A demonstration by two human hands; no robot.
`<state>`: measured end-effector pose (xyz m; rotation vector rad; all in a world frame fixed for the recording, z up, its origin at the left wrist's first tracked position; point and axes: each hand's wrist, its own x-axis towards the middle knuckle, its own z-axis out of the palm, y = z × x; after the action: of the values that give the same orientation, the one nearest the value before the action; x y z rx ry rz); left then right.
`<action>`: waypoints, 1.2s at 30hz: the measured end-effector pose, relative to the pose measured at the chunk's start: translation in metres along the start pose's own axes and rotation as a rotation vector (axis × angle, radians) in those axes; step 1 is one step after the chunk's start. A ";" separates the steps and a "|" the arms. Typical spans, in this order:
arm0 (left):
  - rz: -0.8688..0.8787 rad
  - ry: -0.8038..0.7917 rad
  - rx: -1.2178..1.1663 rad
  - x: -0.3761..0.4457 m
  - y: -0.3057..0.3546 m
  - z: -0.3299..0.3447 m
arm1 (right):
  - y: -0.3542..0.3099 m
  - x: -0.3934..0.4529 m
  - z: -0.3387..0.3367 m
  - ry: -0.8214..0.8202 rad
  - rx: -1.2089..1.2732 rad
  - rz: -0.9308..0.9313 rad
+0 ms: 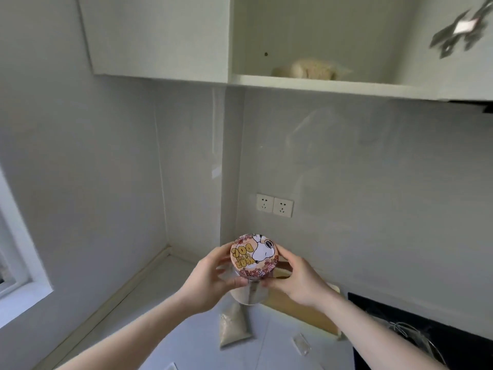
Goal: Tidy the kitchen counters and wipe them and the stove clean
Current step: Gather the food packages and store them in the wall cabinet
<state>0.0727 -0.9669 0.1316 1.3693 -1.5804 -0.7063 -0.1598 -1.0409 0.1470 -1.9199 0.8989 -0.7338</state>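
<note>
Hands hold a glass jar (252, 287) up over the counter (165, 295): my left hand (210, 281) and right hand (296, 281) wrap its sides under the dog-picture lid (254, 256), near the stove (426, 329).

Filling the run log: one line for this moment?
both hands hold jar | left hand | right hand | over counter | cupboard open
</note>
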 end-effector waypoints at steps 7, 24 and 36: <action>0.306 0.159 -0.072 0.034 0.137 -0.065 | -0.143 0.013 -0.056 0.167 0.095 -0.322; 0.486 0.216 -0.212 0.117 0.351 -0.136 | -0.340 0.050 -0.129 0.654 0.079 -0.690; 0.427 0.186 -0.116 0.187 0.402 -0.111 | -0.345 0.082 -0.181 0.916 -0.001 -0.549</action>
<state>-0.0056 -1.0431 0.5752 0.9389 -1.5842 -0.3911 -0.1490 -1.0651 0.5446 -1.8206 0.8642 -2.0343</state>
